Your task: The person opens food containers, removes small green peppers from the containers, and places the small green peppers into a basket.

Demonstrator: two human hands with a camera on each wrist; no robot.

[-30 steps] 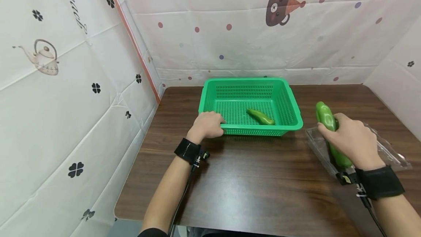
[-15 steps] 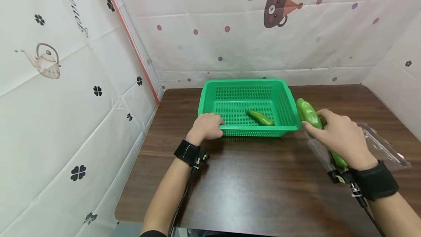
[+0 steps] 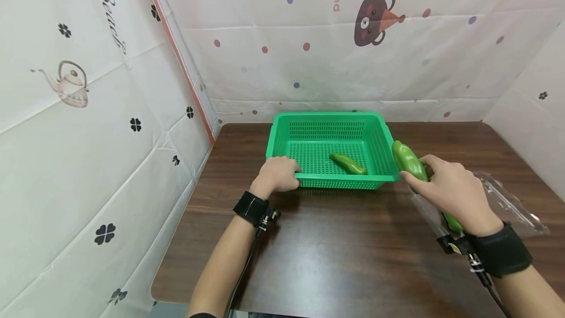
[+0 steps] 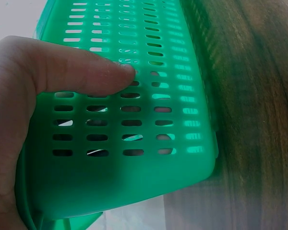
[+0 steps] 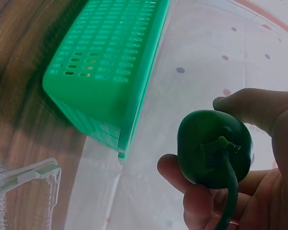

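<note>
Right hand (image 3: 452,193) clamped round long glossy green pepper (image 3: 408,162), stem end toward wrist, tip pointing at right rim of green perforated plastic basket (image 3: 379,131). Since a second ago, pepper carried left from above clear plastic tray (image 3: 507,205) at table's right edge; now just beside basket rim, not yet over it. Left hand (image 3: 278,174) unchanged, thumb and fingers curled over basket's front left rim, steadying it. Smaller green pepper (image 3: 348,163) lies inside basket. Dark wooden table (image 3: 335,249) carries all.
</note>
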